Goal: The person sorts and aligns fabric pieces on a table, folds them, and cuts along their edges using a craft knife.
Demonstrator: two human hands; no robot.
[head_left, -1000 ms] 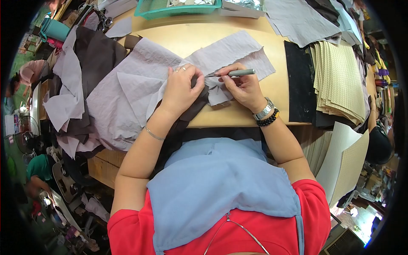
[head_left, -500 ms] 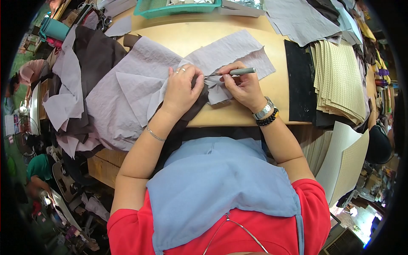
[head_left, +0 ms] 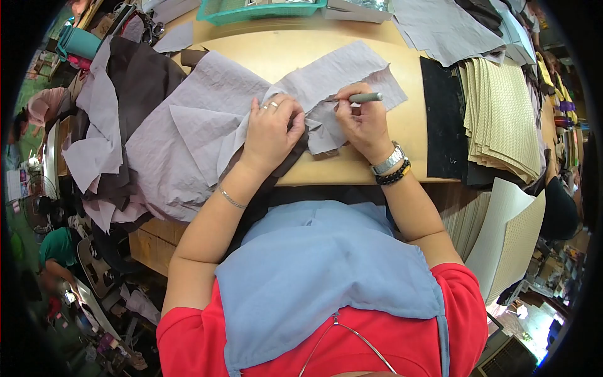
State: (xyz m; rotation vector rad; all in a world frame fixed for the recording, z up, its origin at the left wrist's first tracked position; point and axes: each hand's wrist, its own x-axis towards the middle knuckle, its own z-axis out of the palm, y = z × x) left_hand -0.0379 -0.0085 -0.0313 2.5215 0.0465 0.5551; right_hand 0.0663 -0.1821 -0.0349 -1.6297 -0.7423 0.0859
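Note:
My left hand [head_left: 272,131] has its thumb and fingers pinched on the grey fabric [head_left: 204,119], which lies creased over the table. A ring and a thin bracelet are on that hand and wrist. In my right hand [head_left: 364,122] is a slim tool with a grey handle [head_left: 366,98]; its tip points left, over the right-hand part of the fabric, and is hard to make out. Dark brown cloth [head_left: 292,162] shows under my left hand and hangs toward my lap.
A teal basket [head_left: 264,12] stands at the table's far edge. To the right are a black sheet [head_left: 441,119] and stacked cream textured sheets [head_left: 500,119]. Brown cloth [head_left: 141,75] and scissors [head_left: 152,28] lie left. A person in green [head_left: 56,248] is at lower left.
My right hand has moved slightly up and to the right with the tool, farther from my left hand. My left hand has barely moved and stays on the fabric.

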